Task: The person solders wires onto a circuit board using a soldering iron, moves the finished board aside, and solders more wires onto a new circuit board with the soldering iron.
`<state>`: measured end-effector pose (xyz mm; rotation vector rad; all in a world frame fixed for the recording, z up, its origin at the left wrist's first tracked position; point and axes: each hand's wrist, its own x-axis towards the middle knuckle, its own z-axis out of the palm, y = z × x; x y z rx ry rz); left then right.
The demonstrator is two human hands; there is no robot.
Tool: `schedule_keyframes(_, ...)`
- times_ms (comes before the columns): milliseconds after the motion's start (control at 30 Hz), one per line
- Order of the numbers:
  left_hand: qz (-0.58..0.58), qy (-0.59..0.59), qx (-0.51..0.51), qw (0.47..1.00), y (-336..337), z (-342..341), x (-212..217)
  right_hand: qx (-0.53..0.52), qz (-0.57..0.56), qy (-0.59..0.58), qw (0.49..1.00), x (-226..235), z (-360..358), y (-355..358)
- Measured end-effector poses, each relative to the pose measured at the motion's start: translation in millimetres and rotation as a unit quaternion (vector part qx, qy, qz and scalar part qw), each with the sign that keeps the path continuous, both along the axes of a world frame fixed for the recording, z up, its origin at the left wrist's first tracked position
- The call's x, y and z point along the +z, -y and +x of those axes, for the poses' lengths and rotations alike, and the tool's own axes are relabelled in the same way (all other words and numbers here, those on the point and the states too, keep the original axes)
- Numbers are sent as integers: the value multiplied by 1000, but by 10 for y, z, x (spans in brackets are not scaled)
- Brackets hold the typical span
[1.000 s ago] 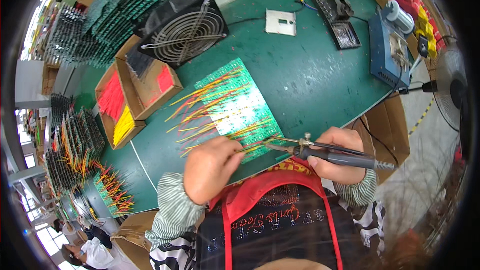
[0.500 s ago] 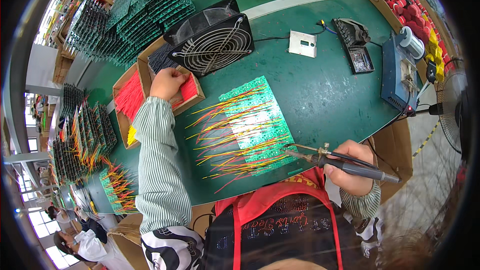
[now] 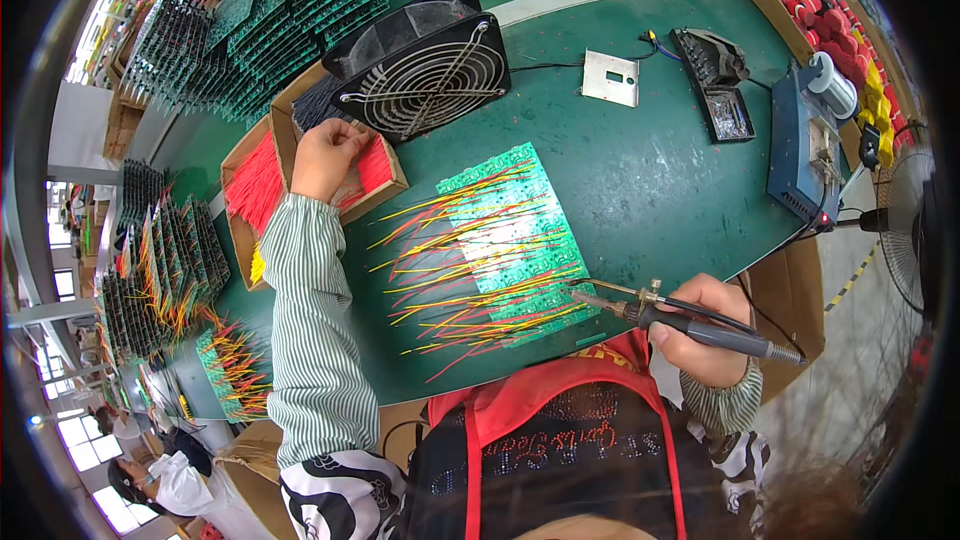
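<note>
My left hand (image 3: 326, 162) is over a divided cardboard box (image 3: 380, 201), thumb and fingers pinched together beside a bundle of short red wires (image 3: 376, 168). Whatever is between those fingertips is too small to make out. In my right hand (image 3: 708, 364) is a soldering iron (image 3: 730, 337) with a thin metal tube along it. The iron's tip points left, over the lower right part of a green circuit board (image 3: 565, 245); whether it touches cannot be told. Rows of red and yellow wires (image 3: 425, 208) cross the board and stick out past its left edge.
Behind the box stands a black fan (image 3: 425, 80). Stacked circuit boards (image 3: 300, 15) rise at the far left, and a wired board (image 3: 222, 375) lies near left. A metal plate (image 3: 610, 79), a black tray (image 3: 715, 90) and a blue soldering station (image 3: 803, 145) with solder spool (image 3: 832, 88) are right.
My left hand has edged slightly left over the box, fingers still pinched. The whole view has shifted a little; my right hand keeps the soldering iron at the same part of the board.
</note>
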<state>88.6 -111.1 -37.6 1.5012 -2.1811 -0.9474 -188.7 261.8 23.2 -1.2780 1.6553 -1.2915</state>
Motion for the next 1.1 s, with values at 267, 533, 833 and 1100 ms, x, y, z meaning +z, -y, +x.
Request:
schedule_keyframes(267,5,-7,-20,1000,-195,127,131,7,-17,-24,1000,33,3,-51)
schedule_keyframes(533,39,-61,-63,995,-1271,-72,671,8,-21,-38,999,57,12,-125)
schedule_keyframes(833,-43,-15,-322,946,-2478,-554,634,44,-14,-52,998,142,25,-282)
schedule_keyframes(1100,-23,0,-311,950,-2519,-631,445,23,-1,-22,999,-25,60,-328)
